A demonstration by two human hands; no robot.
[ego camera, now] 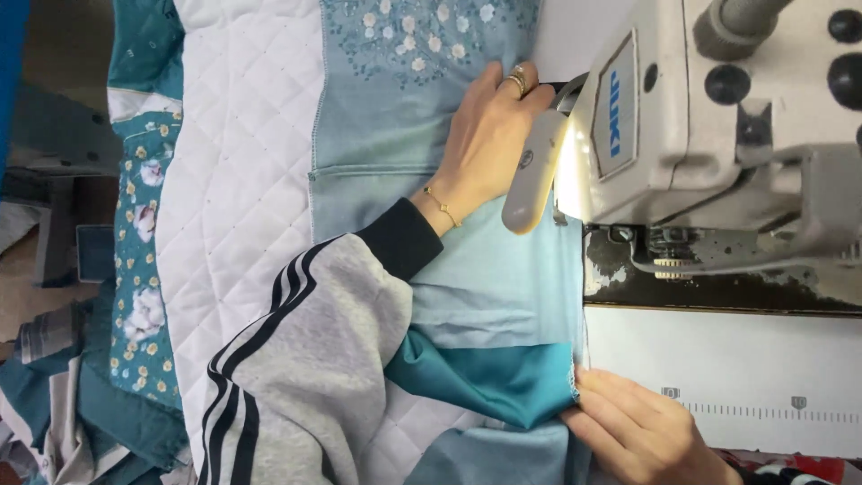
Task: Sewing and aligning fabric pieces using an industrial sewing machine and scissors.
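Note:
My left hand (486,144), with a ring and a thin bracelet, lies flat on the pale blue fabric (386,135) just left of the sewing machine's head (628,117). Its fingers reach behind the small lit lamp (532,175). The grey sleeve with dark stripes (305,359) crosses the quilt. My right hand (633,429) pinches the edge of the folded teal and light blue fabric (498,341) at the bottom, in line with the needle area (575,220). The needle itself is hidden by glare.
A white quilted layer (238,180) with a floral teal border (144,269) spreads to the left and hangs off the table. The white machine table (718,359) has a printed ruler scale (763,411) at the right. More cloth is piled at lower left (54,395).

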